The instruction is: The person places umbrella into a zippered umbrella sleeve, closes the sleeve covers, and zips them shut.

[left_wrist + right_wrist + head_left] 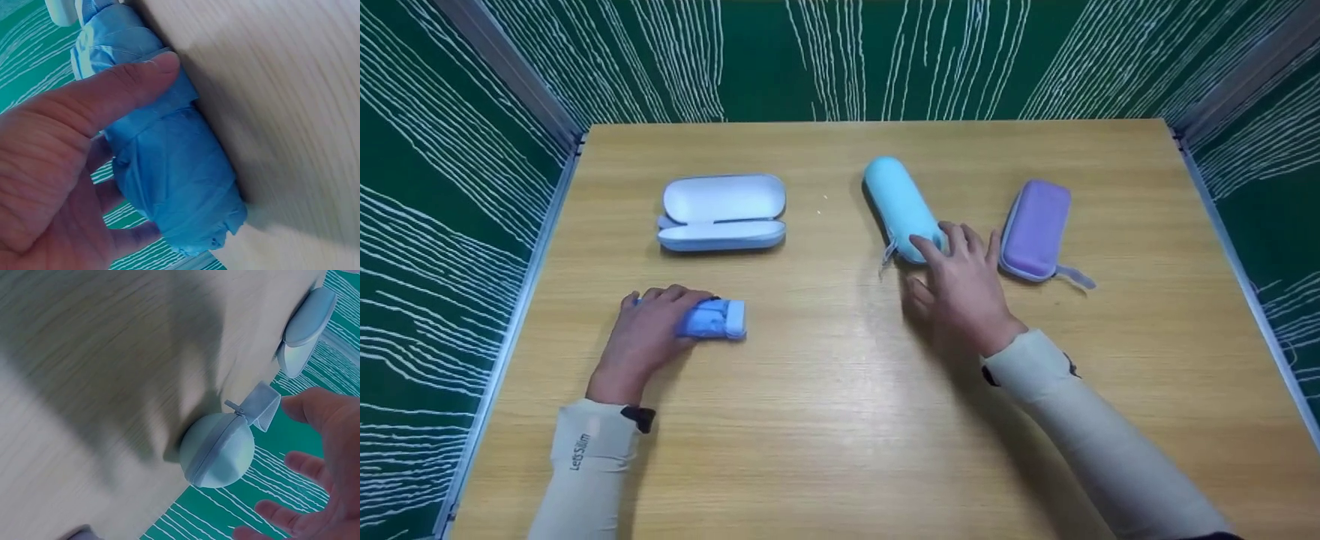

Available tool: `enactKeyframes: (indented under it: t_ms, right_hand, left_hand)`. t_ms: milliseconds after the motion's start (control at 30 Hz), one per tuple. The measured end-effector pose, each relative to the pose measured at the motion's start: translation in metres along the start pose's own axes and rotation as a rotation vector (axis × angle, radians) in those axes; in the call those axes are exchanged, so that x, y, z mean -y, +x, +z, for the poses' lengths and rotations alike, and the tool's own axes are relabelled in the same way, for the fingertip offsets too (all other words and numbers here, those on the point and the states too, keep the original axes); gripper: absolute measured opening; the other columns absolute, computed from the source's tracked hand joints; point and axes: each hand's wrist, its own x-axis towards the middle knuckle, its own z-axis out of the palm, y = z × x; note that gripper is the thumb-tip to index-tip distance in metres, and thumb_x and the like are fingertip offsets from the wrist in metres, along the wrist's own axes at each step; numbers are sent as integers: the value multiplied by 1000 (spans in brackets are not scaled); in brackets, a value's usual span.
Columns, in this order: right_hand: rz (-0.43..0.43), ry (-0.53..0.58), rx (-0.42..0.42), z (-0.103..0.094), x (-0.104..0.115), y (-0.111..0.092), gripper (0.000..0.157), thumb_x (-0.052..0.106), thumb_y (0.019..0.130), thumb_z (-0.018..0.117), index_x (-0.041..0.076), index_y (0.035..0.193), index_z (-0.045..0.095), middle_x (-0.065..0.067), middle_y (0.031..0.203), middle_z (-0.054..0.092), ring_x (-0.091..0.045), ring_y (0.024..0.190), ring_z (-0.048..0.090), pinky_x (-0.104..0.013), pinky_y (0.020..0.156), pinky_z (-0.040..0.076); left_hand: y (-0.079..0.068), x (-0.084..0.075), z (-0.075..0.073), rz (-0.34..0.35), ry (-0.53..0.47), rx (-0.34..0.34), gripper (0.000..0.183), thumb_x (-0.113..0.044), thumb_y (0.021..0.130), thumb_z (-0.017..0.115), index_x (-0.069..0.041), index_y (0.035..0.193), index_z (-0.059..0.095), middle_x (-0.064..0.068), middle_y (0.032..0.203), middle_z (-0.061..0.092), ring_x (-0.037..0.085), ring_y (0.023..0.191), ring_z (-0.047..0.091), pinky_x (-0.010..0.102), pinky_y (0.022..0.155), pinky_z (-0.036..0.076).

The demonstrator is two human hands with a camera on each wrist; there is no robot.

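Note:
My left hand grips a folded compact umbrella low over the table. In the left wrist view, the thumb lies across the strap of the blue umbrella, with the fingers behind it. My right hand hovers at the near end of a turquoise rounded zip case, fingers spread. The right wrist view shows this case, zipped up, with a grey loop at its zip; the fingers appear apart from it. An opened hard case, pale inside, stands beyond my left hand.
To the right of my right hand lies a purple zip case with a strap. Small white specks dot the wooden table. Green walls with white streaks and metal edges enclose it at the back and sides.

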Motion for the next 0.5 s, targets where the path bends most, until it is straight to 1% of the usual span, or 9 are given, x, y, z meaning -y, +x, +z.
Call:
enactKeyframes:
  t_ms: [133, 233, 367, 500]
  right_hand:
    - [-8, 2, -5, -4, 0, -3, 64, 36, 91, 77, 19, 148, 54, -28, 150, 42, -54, 138, 38, -79, 112, 2]
    - [-19, 9, -14, -7, 0, -5, 64, 34, 90, 79, 19, 147, 55, -27, 150, 42, -53, 138, 38, -79, 112, 6]
    - [-30, 17, -31, -9, -2, -9, 63, 30, 89, 79, 18, 146, 55, -27, 149, 42, -52, 137, 39, -81, 111, 12]
    - [-17, 33, -26, -10, -5, -11, 63, 30, 89, 79, 18, 146, 55, -28, 151, 40, -52, 138, 38, -80, 111, 12]
  left_hand:
    - [3, -1, 1, 22, 13, -21, 66, -17, 88, 84, -23, 147, 56, 14, 140, 59, 45, 131, 47, 73, 107, 30]
    - [5, -5, -3, 38, 15, -47, 66, -19, 88, 83, -25, 148, 56, 13, 139, 59, 45, 130, 48, 71, 105, 33]
    - [11, -14, -19, 51, 32, -76, 66, -19, 89, 83, -26, 148, 56, 14, 141, 58, 46, 131, 47, 73, 106, 32]
    - [22, -24, -42, 63, 72, -101, 67, -20, 89, 83, -27, 149, 55, 15, 143, 56, 49, 131, 45, 74, 106, 32]
